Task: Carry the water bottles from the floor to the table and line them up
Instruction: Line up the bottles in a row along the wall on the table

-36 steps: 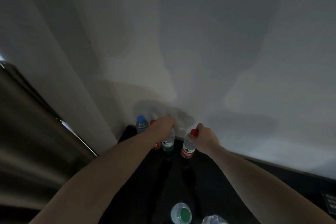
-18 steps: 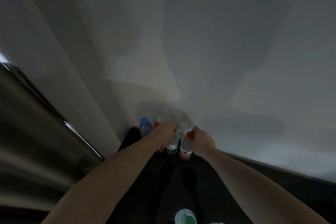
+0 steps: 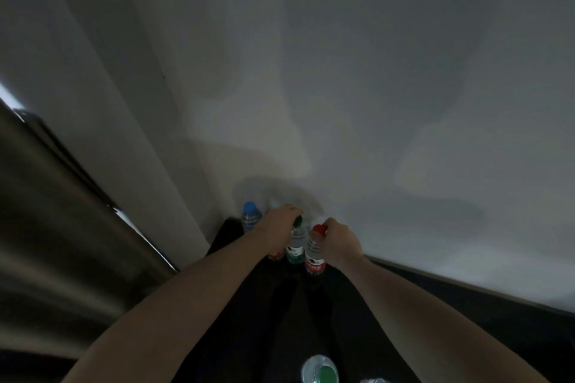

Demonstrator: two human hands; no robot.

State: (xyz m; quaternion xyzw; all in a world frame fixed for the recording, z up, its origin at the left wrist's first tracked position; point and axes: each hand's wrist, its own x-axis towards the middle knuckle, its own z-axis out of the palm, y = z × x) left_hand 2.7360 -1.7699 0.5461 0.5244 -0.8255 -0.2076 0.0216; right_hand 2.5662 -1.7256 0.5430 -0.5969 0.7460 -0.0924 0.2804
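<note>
My left hand (image 3: 281,222) is curled over the top of the green-capped bottle (image 3: 295,244), gripping it at the neck just below the cap. My right hand (image 3: 340,241) is curled around the neck of the red-capped bottle (image 3: 314,253), holding it beside its cap. Both bottles stand upright on the dark table (image 3: 404,305), touching or nearly touching each other, near the back edge where the table meets the pale wall (image 3: 342,71).

A third bottle (image 3: 275,255) with a red label stands behind my left wrist, mostly hidden. A blue-capped bottle (image 3: 250,217) stands at the far left of the row, in the corner. Another green-capped bottle (image 3: 320,370) stands at the near edge of the view, well apart from the row.
</note>
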